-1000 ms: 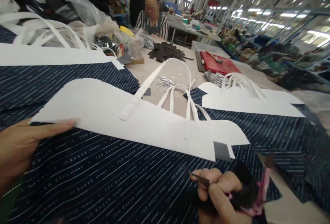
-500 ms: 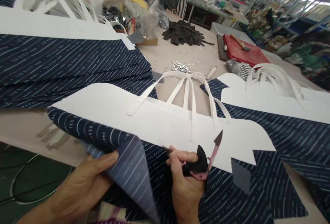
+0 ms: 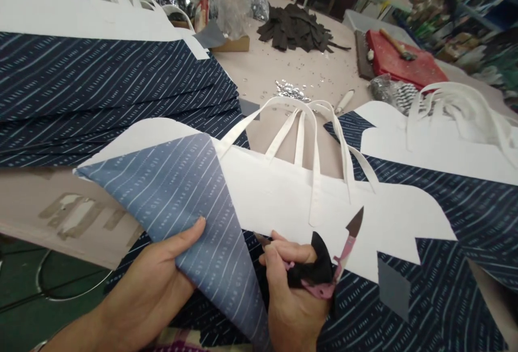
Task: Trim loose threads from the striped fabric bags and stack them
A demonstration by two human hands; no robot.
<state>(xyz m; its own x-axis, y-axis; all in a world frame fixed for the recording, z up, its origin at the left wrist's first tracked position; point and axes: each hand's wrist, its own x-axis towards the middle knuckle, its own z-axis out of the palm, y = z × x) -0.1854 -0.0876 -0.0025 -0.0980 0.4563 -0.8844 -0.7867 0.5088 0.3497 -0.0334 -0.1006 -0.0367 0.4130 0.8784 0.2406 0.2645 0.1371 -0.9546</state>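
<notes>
My left hand (image 3: 162, 271) grips a turned-over flap of striped, lettered fabric (image 3: 174, 184), thumb on top and fingers underneath. The flap's paler blue back faces up, over the left part of a white panel with white strap handles (image 3: 275, 190). In my closed right hand (image 3: 297, 282) is a pink-and-black bladed tool (image 3: 321, 282), its blade pointing up and right. A dark pointed tip (image 3: 262, 239) sticks out past the fingertips; I cannot tell whether it belongs to the same tool. This hand rests at the white panel's lower edge, over navy fabric.
Stacked navy bag pieces (image 3: 121, 87) lie at left, and another white-topped piece (image 3: 445, 147) at right. Farther back are silvery metal bits (image 3: 289, 90), dark strips (image 3: 295, 28), and a red slab (image 3: 400, 60) with a hammer (image 3: 396, 44). The table edge (image 3: 60, 252) runs along the lower left.
My left hand has moved right and drawn the fabric flap up and over the white panel, showing more of its pale back. My right hand keeps its grip. The view has tilted down.
</notes>
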